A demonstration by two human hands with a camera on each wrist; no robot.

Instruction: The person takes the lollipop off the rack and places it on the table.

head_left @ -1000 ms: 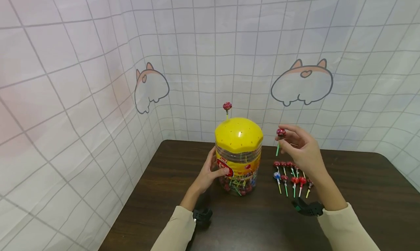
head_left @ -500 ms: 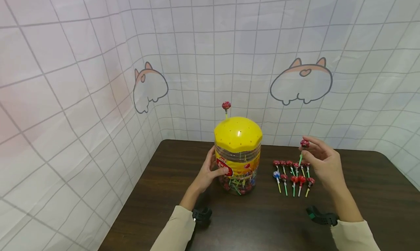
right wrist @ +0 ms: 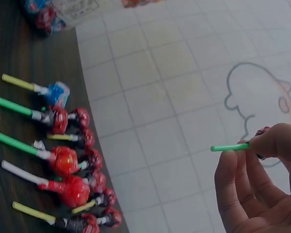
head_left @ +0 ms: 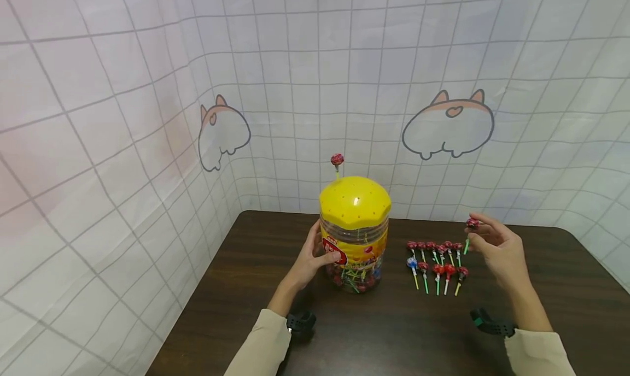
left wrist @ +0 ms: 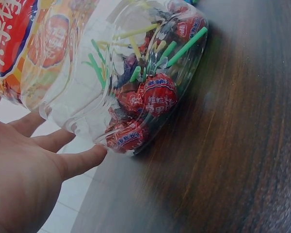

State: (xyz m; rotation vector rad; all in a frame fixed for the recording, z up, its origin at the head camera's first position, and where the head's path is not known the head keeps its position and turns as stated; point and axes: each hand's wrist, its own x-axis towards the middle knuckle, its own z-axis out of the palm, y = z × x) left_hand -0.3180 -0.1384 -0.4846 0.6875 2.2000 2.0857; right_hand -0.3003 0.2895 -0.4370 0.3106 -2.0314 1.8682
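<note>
A clear candy jar (head_left: 361,235) with a domed yellow lid (head_left: 355,204) stands upright on the dark wooden table. My left hand (head_left: 307,258) holds its left side, thumb across the printed label and fingers behind; in the left wrist view those fingers (left wrist: 82,162) touch the clear plastic, with wrapped lollipops (left wrist: 160,94) inside. My right hand (head_left: 499,250) pinches a dark red lollipop (head_left: 472,223) by its green stick (right wrist: 230,147), the stick pointing down just above the table. Left of that hand, several lollipops (head_left: 438,269) lie in two rows, one of them a blue lollipop (head_left: 412,263).
One red lollipop (head_left: 337,159) stands upright with its stick in the back left of the lid. Behind the table (head_left: 374,338) hangs a white gridded cloth (head_left: 295,108) with cartoon animal prints, close to the far edge and running along the left side.
My right hand has moved right and down with the lollipop, from near the jar to the right end of the back row. The left hand stays on the jar.
</note>
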